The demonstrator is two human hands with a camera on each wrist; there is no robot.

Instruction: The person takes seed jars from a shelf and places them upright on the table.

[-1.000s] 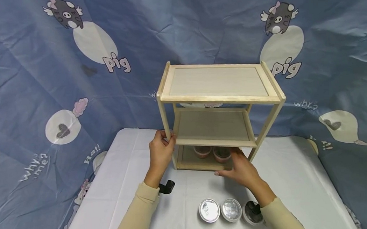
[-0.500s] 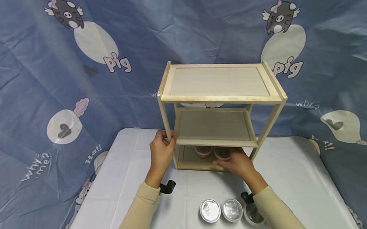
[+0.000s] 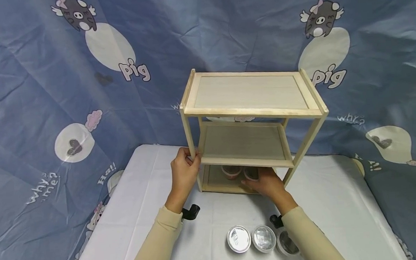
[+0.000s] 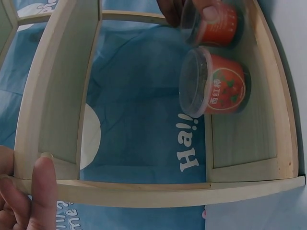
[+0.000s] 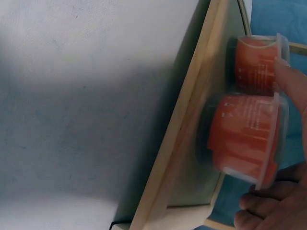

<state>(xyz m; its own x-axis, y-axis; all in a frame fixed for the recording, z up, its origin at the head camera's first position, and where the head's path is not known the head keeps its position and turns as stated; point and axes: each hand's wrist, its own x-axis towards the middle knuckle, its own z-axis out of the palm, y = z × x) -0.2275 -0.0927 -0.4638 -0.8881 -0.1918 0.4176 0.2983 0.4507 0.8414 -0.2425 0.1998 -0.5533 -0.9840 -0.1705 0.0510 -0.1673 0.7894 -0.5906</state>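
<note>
A wooden three-tier shelf (image 3: 250, 91) stands on the white-covered table. My left hand (image 3: 183, 173) pinches its front left post, thumb (image 4: 44, 187) against the wood. Two plastic tubs with clear lids and red labels stand side by side on the bottom tier. The left tub (image 4: 225, 86) bears a tomato picture and is untouched. Around the right tub (image 5: 244, 136) my right hand (image 3: 270, 184) has its thumb on the near side and fingers on the far right side, gripping it near the lid. The middle tier partly hides both tubs in the head view.
Three more lidded tubs sit in a row near the front: a left one (image 3: 239, 239), a middle one (image 3: 264, 238) and a right one (image 3: 287, 242), partly covered by my right sleeve. A blue printed cloth (image 3: 153, 50) hangs behind the shelf.
My right hand has moved further in under the middle tier, and its thumb has come up against the right tub. My left hand has kept its hold on the post.
</note>
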